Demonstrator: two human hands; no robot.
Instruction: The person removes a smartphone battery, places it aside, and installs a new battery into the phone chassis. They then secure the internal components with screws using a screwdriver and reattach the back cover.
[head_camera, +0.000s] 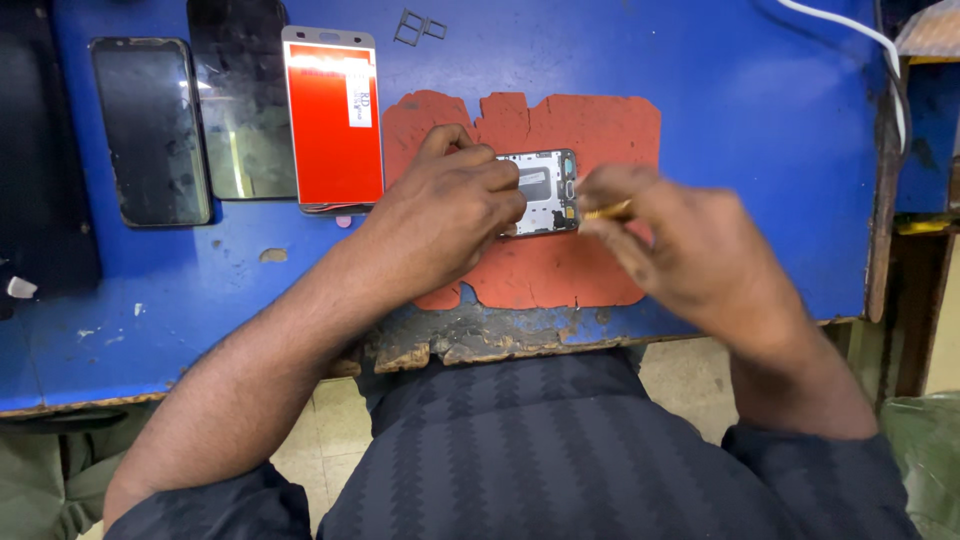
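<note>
An opened phone body (545, 185) with its insides showing lies on a worn red mat (590, 130) on the blue table (760, 110). My left hand (450, 205) rests on the phone's left part and holds it down. Just right of the phone, my right hand (680, 240) grips a small gold-coloured tool (608, 211), whose tip is at the phone's right edge. The right hand is blurred.
At the back left lie two dark screen panels (150, 130), (240, 100) and a screen panel with a red film (333, 120). A small card tray (418, 27) sits at the back. A white cable (860, 35) runs at the right. The table's front edge is chipped.
</note>
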